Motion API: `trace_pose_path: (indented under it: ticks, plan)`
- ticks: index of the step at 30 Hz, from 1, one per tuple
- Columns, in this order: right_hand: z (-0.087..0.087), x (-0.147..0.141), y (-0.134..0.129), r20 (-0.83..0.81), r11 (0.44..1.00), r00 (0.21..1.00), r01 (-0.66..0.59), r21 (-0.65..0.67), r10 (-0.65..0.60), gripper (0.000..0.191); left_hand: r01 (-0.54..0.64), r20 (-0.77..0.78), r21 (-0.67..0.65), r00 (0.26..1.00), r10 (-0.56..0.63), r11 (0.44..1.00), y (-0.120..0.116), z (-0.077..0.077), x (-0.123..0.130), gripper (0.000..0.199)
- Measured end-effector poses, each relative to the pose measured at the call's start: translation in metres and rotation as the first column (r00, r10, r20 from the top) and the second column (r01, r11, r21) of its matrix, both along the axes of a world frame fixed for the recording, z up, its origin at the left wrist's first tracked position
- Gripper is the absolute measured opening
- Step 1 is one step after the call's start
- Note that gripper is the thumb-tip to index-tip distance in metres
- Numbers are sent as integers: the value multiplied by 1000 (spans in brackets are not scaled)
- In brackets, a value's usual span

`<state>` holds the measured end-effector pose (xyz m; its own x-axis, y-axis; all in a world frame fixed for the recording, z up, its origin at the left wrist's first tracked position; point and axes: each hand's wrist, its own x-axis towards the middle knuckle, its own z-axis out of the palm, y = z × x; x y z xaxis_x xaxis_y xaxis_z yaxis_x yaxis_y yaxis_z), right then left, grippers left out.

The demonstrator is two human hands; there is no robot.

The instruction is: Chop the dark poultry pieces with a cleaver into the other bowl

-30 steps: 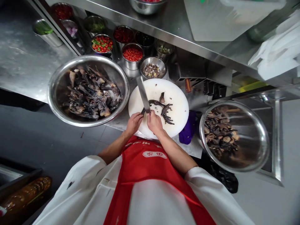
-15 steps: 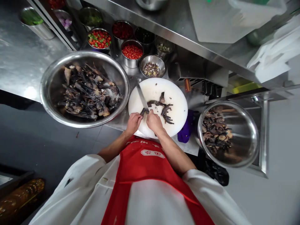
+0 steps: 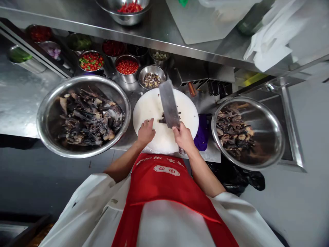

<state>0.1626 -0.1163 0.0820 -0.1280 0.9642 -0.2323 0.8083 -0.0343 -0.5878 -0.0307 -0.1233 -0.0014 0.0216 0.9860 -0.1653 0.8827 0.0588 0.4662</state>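
Right hand grips a cleaver, dark pieces (seemingly meat) just beyond.

From my end I see a dark grey tiled floor, a stainless-steel table catching bright glare at left, a metal shelf above it and a steel-rimmed sink at the right

- From my end, the cleaver looked smooth, dull metal along its blade.
- The cutting board seemed matt plastic.
- I saw glossy metal on the large left bowl.
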Motion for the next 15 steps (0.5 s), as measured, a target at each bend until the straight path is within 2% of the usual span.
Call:
trace_pose_path:
  ticks: [2, 4, 6, 8, 10, 11, 13, 15]
  plan:
    - [-5, 31, -18, -126, 985, 978, 160, -58, -166, 23, 47, -68, -87, 996, -53, 995, 20, 8, 3, 61]
    - [-14, 59, -40, -227, 944, 918, 299, -139, -324, 22, 77, -77, -160, 993, -90, 984, 40, 13, 5, 60]
    - [-25, 83, -63, -311, 892, 838, 395, -222, -449, 22, 73, -28, -142, 997, -78, 987, 57, 16, 8, 56]
    - [-36, 103, -86, -345, 854, 784, 441, -277, -517, 23, 68, 51, -45, 997, -66, 997, 71, 18, 14, 50]
    - [-45, 119, -105, -359, 829, 754, 440, -345, -550, 26, 126, 98, 34, 987, -129, 991, 81, 20, 23, 43]
    - [-48, 127, -112, -370, 820, 743, 423, -386, -558, 27, 184, 92, 32, 978, -187, 982, 85, 20, 28, 44]
    - [-55, 141, -120, -403, 802, 723, 356, -480, -562, 29, 306, 23, -41, 952, -305, 951, 92, 20, 39, 59]
    - [-60, 155, -123, -430, 779, 709, 269, -566, -558, 30, 369, -70, -141, 922, -381, 919, 97, 21, 50, 75]
